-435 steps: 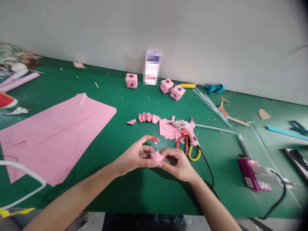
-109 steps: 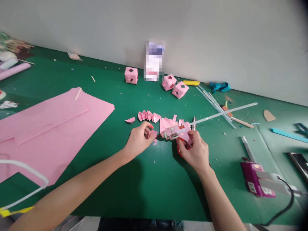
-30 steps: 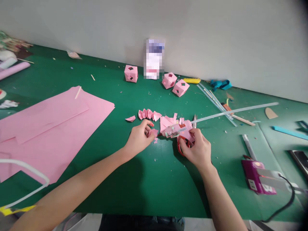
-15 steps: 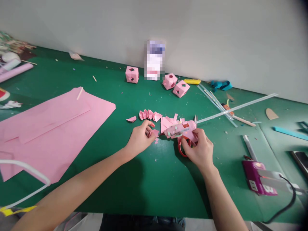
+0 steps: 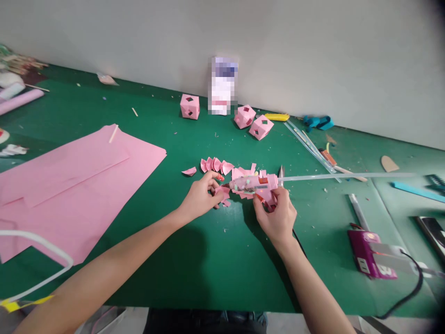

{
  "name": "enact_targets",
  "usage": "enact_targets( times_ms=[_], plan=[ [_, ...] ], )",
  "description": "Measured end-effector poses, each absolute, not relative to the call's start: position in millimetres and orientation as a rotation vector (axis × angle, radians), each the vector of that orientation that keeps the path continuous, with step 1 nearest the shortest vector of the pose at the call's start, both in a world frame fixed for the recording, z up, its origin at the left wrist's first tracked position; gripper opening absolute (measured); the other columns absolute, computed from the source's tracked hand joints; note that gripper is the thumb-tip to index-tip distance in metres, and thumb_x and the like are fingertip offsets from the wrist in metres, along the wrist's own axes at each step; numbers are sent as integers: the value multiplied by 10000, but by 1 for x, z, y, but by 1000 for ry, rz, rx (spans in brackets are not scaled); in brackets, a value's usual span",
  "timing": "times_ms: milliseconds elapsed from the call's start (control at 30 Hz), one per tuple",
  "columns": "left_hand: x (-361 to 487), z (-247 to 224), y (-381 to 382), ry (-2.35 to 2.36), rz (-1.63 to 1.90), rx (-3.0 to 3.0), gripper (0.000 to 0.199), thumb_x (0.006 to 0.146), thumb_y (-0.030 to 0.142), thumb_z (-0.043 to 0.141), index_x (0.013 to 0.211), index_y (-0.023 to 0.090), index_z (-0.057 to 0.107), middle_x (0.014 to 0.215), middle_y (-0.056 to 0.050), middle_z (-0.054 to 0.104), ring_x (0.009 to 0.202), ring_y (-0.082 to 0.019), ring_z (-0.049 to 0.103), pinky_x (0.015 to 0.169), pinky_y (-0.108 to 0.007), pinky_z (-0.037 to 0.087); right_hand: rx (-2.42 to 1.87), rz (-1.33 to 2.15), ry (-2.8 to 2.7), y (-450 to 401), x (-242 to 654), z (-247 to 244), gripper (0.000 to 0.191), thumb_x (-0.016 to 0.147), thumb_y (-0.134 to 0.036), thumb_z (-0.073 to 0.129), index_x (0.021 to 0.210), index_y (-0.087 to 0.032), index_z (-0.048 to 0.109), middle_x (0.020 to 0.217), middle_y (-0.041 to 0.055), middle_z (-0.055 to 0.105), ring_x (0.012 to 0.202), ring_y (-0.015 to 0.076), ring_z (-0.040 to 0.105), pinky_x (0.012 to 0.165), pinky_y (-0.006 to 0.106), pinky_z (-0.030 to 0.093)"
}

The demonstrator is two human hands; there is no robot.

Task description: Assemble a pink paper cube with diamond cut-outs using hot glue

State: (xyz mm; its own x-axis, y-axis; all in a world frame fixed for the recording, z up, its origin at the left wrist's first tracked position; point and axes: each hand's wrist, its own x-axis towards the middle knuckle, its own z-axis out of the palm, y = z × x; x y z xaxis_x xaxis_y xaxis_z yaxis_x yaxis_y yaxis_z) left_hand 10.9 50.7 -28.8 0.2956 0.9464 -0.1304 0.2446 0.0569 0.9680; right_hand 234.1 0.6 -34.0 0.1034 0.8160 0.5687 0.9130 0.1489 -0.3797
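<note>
My right hand (image 5: 278,215) is wrapped round the handle of a pink glue gun (image 5: 255,183), with a long clear glue stick (image 5: 320,176) poking out of its back end. The gun's nozzle points left and meets, or nearly meets, a small pink paper piece (image 5: 221,191). That piece is pinched in the fingers of my left hand (image 5: 200,195). Beyond my left hand lies a row of curved pink paper pieces (image 5: 216,164), with one more piece (image 5: 189,171) apart to the left. Pink scraps (image 5: 245,172) lie behind the gun, and scissor blades (image 5: 281,171) show beside it.
Large pink paper sheets (image 5: 83,185) cover the left side. Pink paper cubes with diamond holes (image 5: 189,106) stand near the wall, by a blurred-out upright object (image 5: 222,86). Glue sticks (image 5: 309,146) lie back right. A purple power block (image 5: 371,255) with a black cord sits at right.
My right hand has brought the glue gun left and levelled it, so its nozzle now reaches the paper piece in my left hand. The left hand has barely moved.
</note>
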Motion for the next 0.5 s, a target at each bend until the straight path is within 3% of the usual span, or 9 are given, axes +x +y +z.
enact_targets(
  times_ms=[500],
  plan=[
    [11, -31, 51, 1182, 786, 1395, 297, 781, 157, 644, 1045, 220, 523, 763, 63, 635, 504, -97, 674, 487, -207, 545, -1610, -196, -1744, 1, 237, -33, 182, 891, -346, 647, 983, -242, 528, 772, 19, 672, 580, 180, 604, 545, 282, 470]
  ],
)
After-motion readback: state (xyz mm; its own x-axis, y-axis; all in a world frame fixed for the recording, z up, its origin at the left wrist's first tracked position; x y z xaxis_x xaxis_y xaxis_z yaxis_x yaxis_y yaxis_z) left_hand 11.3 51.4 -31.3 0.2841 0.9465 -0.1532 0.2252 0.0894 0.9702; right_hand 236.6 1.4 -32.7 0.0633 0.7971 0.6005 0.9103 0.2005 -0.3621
